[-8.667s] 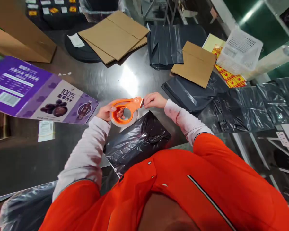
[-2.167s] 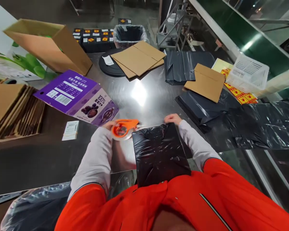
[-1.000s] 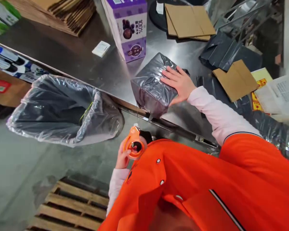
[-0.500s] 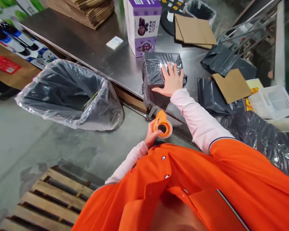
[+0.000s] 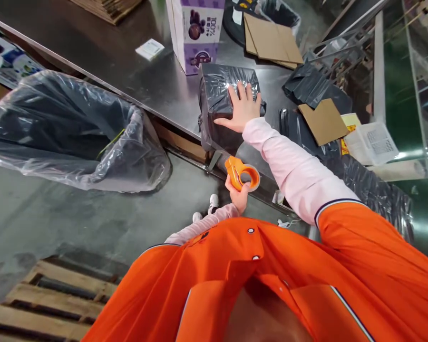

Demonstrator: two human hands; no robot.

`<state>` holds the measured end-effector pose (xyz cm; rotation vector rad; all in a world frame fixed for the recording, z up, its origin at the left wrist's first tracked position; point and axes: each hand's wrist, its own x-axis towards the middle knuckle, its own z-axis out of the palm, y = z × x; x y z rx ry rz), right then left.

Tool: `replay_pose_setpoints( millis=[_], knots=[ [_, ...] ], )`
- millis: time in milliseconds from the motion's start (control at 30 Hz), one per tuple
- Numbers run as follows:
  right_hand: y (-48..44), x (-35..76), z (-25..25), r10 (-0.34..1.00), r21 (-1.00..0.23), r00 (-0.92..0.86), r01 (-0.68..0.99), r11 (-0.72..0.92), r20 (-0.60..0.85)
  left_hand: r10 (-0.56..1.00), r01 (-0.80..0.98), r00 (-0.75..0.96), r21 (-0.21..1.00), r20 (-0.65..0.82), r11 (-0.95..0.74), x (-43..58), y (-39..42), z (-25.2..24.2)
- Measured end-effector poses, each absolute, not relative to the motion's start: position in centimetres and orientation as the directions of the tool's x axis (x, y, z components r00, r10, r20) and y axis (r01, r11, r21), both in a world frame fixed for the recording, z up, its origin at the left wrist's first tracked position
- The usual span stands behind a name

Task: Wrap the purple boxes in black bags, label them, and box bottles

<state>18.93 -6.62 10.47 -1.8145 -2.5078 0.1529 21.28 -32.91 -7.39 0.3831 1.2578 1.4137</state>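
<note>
Spread flat on top of a box-shaped package wrapped in black plastic (image 5: 214,90) is my right hand (image 5: 243,108), its fingers open. The package sits at the near edge of the steel table (image 5: 150,78). Below that edge, close to my body, my left hand (image 5: 238,194) is closed around an orange tape dispenser (image 5: 234,172). A clear tape roll sits on the dispenser's ring, which points to the right. Just behind the package stands a purple and white carton (image 5: 196,38) with grape pictures.
A bin with a clear plastic liner (image 5: 135,161) stands on the floor at left, near a wooden pallet (image 5: 50,294). Cardboard sheets (image 5: 271,40), black plastic bags (image 5: 306,85) and a translucent basket (image 5: 371,142) lie at right. A small white card (image 5: 150,49) rests on the table.
My left hand has swung the tape dispenser so it lies more sideways, its ring now to the right. My right hand stays on the package. The view has shifted, moving the surroundings leftward.
</note>
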Motion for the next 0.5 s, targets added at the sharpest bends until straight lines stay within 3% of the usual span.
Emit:
replay_pose_setpoints(
  millis=[200, 500],
  knots=[
    [-7.7, 17.8, 11.3, 0.966, -0.095, -0.254, 0.964, 0.25, -0.034, 0.877, -0.573, -0.187, 0.774, -0.444, 0.269, 22.1, -35.6, -6.9],
    [-6.5, 18.0, 11.0, 0.952, -0.064, -0.306, 0.95, 0.304, -0.019, 0.862, -0.581, -0.035, 0.711, -0.506, 0.395, 24.0, -19.9, -5.1]
  ],
)
